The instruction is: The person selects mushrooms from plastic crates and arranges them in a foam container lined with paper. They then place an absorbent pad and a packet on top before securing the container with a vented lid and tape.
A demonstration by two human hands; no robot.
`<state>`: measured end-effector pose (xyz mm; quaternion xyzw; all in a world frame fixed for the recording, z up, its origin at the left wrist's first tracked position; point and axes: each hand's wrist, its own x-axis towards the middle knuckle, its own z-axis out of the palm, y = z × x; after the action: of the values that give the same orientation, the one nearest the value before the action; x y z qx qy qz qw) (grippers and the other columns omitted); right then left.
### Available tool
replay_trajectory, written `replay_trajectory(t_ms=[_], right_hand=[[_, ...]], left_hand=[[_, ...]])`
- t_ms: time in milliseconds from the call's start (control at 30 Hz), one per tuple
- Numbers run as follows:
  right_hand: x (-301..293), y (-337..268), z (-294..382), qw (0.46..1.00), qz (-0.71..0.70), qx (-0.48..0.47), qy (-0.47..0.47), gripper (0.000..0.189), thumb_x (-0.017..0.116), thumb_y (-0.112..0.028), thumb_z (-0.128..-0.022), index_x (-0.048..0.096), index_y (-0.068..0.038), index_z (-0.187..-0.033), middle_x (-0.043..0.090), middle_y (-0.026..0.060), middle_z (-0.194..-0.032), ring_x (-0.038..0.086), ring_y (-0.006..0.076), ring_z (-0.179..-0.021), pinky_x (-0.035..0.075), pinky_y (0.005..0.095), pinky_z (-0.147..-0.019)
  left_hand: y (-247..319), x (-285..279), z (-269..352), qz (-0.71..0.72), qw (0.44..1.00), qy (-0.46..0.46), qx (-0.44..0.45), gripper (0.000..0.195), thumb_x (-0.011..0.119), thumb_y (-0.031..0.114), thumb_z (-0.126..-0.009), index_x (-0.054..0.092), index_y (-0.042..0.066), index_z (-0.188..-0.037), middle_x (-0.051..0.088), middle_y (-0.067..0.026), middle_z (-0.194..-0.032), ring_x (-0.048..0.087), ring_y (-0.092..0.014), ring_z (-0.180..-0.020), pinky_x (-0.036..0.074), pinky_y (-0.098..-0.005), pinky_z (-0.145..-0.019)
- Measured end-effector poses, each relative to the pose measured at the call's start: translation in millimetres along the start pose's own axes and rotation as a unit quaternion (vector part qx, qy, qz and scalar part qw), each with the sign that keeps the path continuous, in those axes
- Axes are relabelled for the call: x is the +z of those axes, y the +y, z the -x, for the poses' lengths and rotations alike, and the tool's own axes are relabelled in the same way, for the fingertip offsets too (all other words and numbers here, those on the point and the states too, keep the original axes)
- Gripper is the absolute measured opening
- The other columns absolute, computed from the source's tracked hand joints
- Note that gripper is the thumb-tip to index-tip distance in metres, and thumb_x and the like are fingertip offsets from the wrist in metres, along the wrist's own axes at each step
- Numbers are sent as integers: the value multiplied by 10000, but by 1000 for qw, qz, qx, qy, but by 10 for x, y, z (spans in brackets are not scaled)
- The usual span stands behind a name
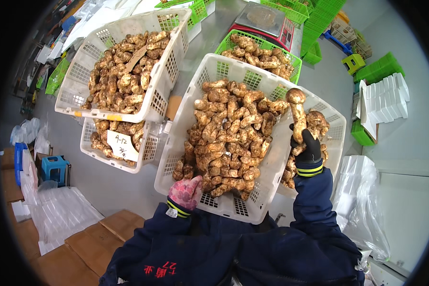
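A white perforated plastic crate tilts before me, heaped with brown and cream matsutake-like mushrooms. My right hand, in a black glove, grips a long mushroom with a round brown cap at its upper end. It is above a second white crate at the right, which also holds mushrooms; a large clustered mushroom shows just beyond my fingers. My left hand, in a pink patterned glove, rests at the near left corner of the middle crate, beside the mushrooms. Its fingertips are hidden, so its hold is unclear.
Two stacked white crates of mushrooms stand at the left, the lower with a handwritten card. Beyond the middle crate are a green basket of mushrooms and a red scale. Cardboard lies at lower left, near a blue stool.
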<state>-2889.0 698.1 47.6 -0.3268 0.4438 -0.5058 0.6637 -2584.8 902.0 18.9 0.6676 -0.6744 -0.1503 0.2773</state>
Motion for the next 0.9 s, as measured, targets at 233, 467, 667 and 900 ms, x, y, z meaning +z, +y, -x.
replay_trajectory(t_ms=[233,467,667,900], right_hand=[[-206,-45,246,999,-16,-16,48,339,595,-245,-816,541,12,-1031,571,56,-784,542,159,-634,426,262,-522],[-173,141,516,999,32,-13,-35,479,595,-325,-802,529,39,-1105,613,96,-928,568,162,-708,456,280,-629],[290,409,753,976,136,32,-165,508,616,-203,-733,487,31,-1165,609,124,-975,587,195,-799,475,313,-701],[1363,880,1166,939,214,88,-256,512,722,-80,-704,516,14,-1163,608,96,-1057,592,197,-939,466,330,-828]], left_hand=[[-26,76,-11,-21,999,40,20,193,611,109,-744,608,101,-937,584,-105,-662,571,-297,-620,462,-415,-551],[-89,70,108,-10,999,30,15,172,608,120,-759,595,61,-921,590,-109,-662,581,-294,-630,471,-402,-574],[-47,-112,62,76,997,-21,14,161,597,160,-802,622,54,-921,597,-113,-672,584,-296,-642,468,-398,-581],[-260,-206,263,468,868,-112,-120,425,543,239,-897,430,-8,-1225,567,-72,-974,568,-161,-910,460,-306,-792]])
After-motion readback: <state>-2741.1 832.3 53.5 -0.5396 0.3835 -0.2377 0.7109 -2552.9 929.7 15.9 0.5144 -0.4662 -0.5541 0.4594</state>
